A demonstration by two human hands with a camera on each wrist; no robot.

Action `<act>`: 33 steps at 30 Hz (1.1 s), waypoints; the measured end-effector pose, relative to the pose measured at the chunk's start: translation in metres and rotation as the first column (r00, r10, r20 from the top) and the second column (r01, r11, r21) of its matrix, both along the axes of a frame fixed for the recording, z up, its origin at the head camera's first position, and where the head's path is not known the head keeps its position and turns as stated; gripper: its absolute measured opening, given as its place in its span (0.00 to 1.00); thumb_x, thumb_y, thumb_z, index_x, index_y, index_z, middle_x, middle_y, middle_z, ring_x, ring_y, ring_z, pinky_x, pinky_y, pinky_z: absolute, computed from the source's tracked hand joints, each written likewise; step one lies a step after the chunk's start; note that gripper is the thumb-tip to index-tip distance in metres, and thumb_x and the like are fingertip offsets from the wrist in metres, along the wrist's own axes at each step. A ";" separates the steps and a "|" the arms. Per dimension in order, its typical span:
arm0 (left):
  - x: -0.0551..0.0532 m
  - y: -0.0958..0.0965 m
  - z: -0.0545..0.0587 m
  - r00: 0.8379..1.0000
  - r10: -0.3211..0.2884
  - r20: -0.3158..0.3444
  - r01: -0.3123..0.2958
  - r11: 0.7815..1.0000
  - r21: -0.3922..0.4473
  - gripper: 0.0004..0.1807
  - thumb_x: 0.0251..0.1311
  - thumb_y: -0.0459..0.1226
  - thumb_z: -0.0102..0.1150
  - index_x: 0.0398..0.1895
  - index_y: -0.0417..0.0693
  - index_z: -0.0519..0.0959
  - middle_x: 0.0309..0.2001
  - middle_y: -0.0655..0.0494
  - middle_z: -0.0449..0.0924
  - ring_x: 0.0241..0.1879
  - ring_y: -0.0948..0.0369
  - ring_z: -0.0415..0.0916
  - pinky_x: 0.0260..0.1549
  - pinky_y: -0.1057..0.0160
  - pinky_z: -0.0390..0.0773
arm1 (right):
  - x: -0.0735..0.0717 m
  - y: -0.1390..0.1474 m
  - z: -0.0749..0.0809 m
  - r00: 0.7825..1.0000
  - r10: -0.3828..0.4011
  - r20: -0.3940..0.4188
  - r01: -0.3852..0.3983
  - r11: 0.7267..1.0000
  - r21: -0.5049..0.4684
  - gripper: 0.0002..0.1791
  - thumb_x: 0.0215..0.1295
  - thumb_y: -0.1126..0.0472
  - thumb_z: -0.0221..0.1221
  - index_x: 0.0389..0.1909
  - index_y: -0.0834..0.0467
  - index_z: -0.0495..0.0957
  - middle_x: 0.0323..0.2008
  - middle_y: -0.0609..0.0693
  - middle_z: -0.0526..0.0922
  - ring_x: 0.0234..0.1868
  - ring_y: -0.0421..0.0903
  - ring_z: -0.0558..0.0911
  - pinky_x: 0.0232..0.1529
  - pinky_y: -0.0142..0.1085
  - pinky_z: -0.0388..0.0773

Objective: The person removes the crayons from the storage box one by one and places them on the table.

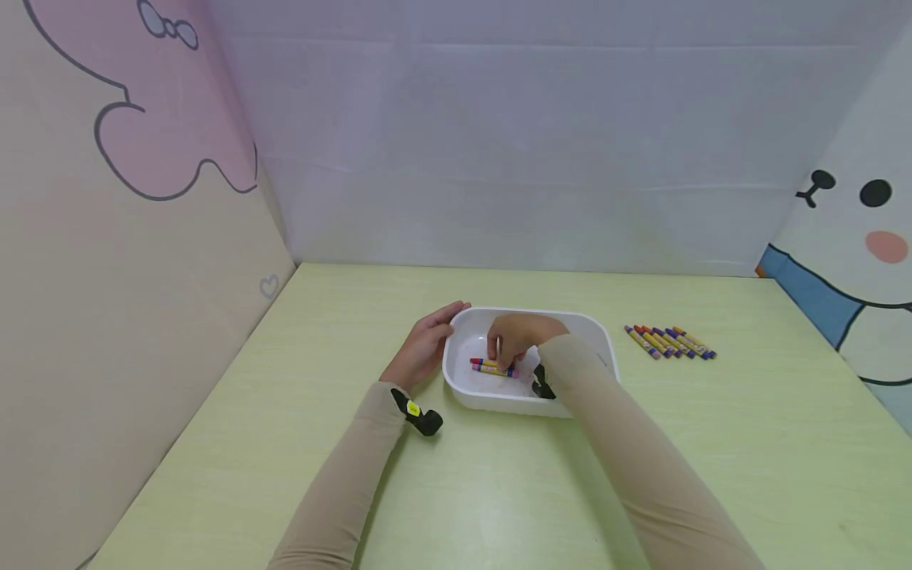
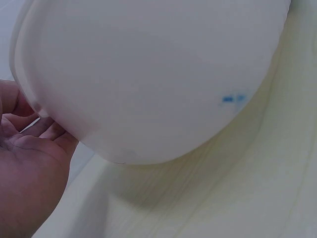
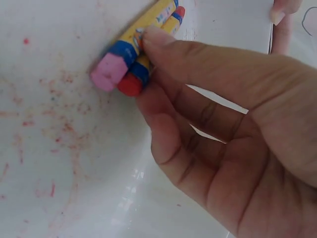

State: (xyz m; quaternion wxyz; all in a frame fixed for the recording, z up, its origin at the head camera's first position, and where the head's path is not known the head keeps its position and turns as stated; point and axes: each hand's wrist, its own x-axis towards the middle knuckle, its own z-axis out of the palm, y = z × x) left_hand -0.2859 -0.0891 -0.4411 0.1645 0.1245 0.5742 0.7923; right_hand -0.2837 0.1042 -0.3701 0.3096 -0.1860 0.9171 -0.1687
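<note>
A white plastic tray with rounded corners sits on the table. My left hand grips its left end, the thumb at the rim and the fingers behind; the left wrist view shows the tray's outer side close up. Inside the tray, my right hand pinches a pink crayon and a red crayon lying side by side, both in yellow and blue wrappers. The thumb presses on the pink one, and the fingers lie against the red one.
To the right of the tray, several crayons lie in a slanted row on the pale green table. Crayon marks speckle the tray's floor. A pale curtain stands behind, with printed panels at left and right.
</note>
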 end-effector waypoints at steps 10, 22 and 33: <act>0.000 0.000 -0.001 1.000 0.007 0.009 -0.007 1.000 -0.010 0.29 0.66 0.25 0.34 0.72 0.38 0.58 0.73 0.48 0.58 0.73 0.56 0.53 0.73 0.57 0.53 | -0.003 0.005 0.004 0.997 0.069 -0.023 -0.069 0.998 -0.003 0.07 0.55 0.64 0.67 0.36 0.56 0.81 0.33 0.47 0.81 0.31 0.42 0.76 0.34 0.30 0.73; -0.001 0.001 -0.001 1.000 0.005 0.004 -0.005 1.000 0.001 0.29 0.65 0.24 0.34 0.72 0.37 0.57 0.73 0.46 0.57 0.74 0.54 0.52 0.73 0.56 0.53 | -0.006 0.022 0.028 0.993 0.104 -0.055 -0.107 0.993 -0.053 0.08 0.58 0.63 0.64 0.39 0.55 0.82 0.35 0.48 0.85 0.35 0.42 0.83 0.44 0.34 0.79; -0.001 0.001 0.000 1.000 0.014 0.022 -0.013 1.000 -0.013 0.29 0.66 0.24 0.35 0.72 0.39 0.58 0.73 0.49 0.59 0.74 0.55 0.53 0.72 0.56 0.55 | -0.003 0.060 0.051 0.996 0.046 -0.074 -0.055 0.991 -0.121 0.09 0.59 0.61 0.62 0.41 0.57 0.81 0.34 0.49 0.84 0.42 0.55 0.83 0.49 0.45 0.81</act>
